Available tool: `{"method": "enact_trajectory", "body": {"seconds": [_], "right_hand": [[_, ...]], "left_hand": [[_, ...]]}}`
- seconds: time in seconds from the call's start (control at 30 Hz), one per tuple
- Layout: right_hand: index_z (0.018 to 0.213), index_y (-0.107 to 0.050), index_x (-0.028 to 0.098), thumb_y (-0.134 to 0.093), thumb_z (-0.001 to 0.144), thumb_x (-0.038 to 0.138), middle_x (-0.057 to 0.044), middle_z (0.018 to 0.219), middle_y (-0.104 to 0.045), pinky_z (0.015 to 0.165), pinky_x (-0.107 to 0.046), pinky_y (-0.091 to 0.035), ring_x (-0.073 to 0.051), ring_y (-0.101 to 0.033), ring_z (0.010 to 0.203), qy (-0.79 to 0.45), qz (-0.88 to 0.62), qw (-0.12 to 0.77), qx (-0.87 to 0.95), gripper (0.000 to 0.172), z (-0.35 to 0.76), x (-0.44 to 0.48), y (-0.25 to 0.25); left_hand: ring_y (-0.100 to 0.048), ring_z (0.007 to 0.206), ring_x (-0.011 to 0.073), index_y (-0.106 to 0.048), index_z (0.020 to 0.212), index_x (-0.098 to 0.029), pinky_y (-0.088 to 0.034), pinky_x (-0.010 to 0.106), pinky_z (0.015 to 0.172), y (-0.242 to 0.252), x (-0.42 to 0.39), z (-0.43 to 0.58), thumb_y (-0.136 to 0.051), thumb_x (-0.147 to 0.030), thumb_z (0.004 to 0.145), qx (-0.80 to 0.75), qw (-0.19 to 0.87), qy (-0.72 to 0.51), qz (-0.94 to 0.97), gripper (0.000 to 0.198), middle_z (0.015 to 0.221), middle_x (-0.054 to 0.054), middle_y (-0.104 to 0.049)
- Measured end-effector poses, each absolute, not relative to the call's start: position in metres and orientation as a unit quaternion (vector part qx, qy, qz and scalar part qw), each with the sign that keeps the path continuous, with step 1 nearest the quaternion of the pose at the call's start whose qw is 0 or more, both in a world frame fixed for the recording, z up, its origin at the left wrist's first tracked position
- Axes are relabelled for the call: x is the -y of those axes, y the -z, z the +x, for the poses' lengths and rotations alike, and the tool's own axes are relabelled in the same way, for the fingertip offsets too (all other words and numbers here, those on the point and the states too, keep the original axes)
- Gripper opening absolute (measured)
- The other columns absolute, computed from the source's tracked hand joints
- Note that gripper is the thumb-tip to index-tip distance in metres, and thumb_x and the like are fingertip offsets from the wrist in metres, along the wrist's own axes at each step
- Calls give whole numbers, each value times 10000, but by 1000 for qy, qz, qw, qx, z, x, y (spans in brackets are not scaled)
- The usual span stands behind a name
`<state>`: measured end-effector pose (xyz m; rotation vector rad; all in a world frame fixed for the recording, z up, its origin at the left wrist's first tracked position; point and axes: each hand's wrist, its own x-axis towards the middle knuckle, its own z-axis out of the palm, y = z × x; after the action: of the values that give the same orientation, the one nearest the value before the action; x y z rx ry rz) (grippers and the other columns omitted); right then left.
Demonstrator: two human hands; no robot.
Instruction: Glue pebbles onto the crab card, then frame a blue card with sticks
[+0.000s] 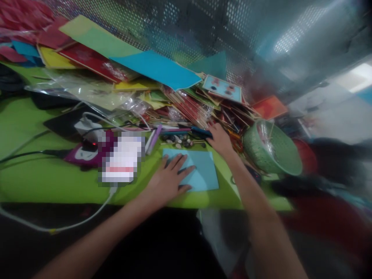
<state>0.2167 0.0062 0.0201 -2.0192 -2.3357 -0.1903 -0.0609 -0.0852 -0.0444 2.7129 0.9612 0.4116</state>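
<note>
My left hand (170,176) lies flat with its fingers spread on a light blue sheet of paper (203,170), near the table's front edge. Beyond the paper, my right hand (219,140) reaches among pens and sticks, thumb and fingers apart. Its fingertips are at the end of a dark blue, long object (200,133), whose kind I cannot make out. Left of that hand is a small heap of pebble-like pieces (178,140). A purple marker (154,138) lies farther left.
A lit phone (123,159) with a white cable rests beside a purple power strip (84,155). Coloured cards (157,68) and plastic wrap pile along the back. A green basket (270,149) stands right of my right arm. The table (35,182) is green.
</note>
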Motion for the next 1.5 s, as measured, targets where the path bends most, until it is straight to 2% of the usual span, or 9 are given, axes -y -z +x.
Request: {"method": "enact_trajectory", "body": {"seconds": [0.2, 0.33, 0.43, 0.57, 0.7, 0.8, 0.87, 1.07, 1.5], "right_hand": [[1184, -664, 189, -597, 920, 261, -123, 1152, -677, 810, -371, -515, -279, -669, 926, 83, -716, 103, 685, 282, 232, 20, -30], [1168, -661, 211, -692, 861, 389, -73, 988, -735, 839, -417, -545, -292, -688, 909, 55, -758, 224, 611, 356, 255, 57, -44], [1116, -691, 202, -737, 823, 470, -53, 931, -740, 826, -421, -585, -262, -712, 839, -72, -740, 333, 580, 399, 268, 100, -54], [1174, -728, 192, -707, 847, 548, 7, 703, -670, 642, -351, -594, -192, -669, 601, -301, -722, 392, 484, 483, 273, 165, -53], [1327, -712, 246, -703, 863, 541, 15, 737, -686, 547, -287, -529, -144, -591, 553, -330, -734, 368, 466, 550, 274, 217, -46], [1297, -739, 296, -630, 939, 506, -38, 1096, -769, 754, -340, -580, -198, -686, 854, -268, -745, 329, 515, 430, 276, 244, -41], [1285, -744, 300, -645, 945, 459, -42, 1211, -751, 915, -400, -562, -237, -679, 1025, -225, -743, 306, 551, 388, 278, 258, -39], [1286, -744, 275, -709, 923, 409, -42, 1003, -699, 851, -378, -548, -219, -651, 878, -167, -754, 264, 578, 389, 292, 289, -23], [1298, -743, 346, -714, 937, 391, -36, 1017, -675, 863, -377, -552, -213, -650, 886, -189, -744, 264, 584, 365, 294, 303, -7]], "left_hand": [[-335, 1566, 361, -504, 1547, -346, -251, 680, 1238, 42, 85, -62, -551, -566, 1000, -329, 123, -144, 925, 591, 1697, 117, -368], [-334, 1566, 371, -513, 1544, -330, -246, 684, 1238, 38, 84, -62, -566, -549, 999, -329, 124, -128, 927, 590, 1699, 127, -357], [-334, 1565, 379, -512, 1548, -306, -250, 690, 1234, 36, 84, -62, -575, -539, 998, -327, 114, -120, 930, 601, 1698, 138, -354], [-323, 1571, 373, -514, 1548, -293, -256, 681, 1237, 34, 82, -64, -555, -514, 1013, -322, 103, -112, 934, 580, 1698, 148, -348], [-310, 1573, 397, -523, 1545, -245, -237, 680, 1247, 26, 80, -61, -535, -509, 1020, -316, 104, -104, 937, 588, 1697, 181, -335], [-268, 1590, 389, -470, 1581, -244, -204, 663, 1264, 16, 81, -50, -492, -511, 1040, -304, 101, -97, 942, 604, 1715, 177, -297], [-251, 1598, 379, -435, 1600, -256, -192, 662, 1264, 12, 82, -39, -459, -515, 1055, -295, 101, -89, 946, 603, 1725, 165, -278], [-228, 1606, 371, -368, 1631, -281, -175, 670, 1264, 20, 81, -12, -451, -535, 1053, -276, 112, -64, 953, 637, 1735, 148, -257], [-189, 1620, 347, -340, 1641, -308, -160, 647, 1280, 31, 78, -13, -406, -577, 1051, -285, 87, -46, 953, 652, 1751, 117, -221]]}}
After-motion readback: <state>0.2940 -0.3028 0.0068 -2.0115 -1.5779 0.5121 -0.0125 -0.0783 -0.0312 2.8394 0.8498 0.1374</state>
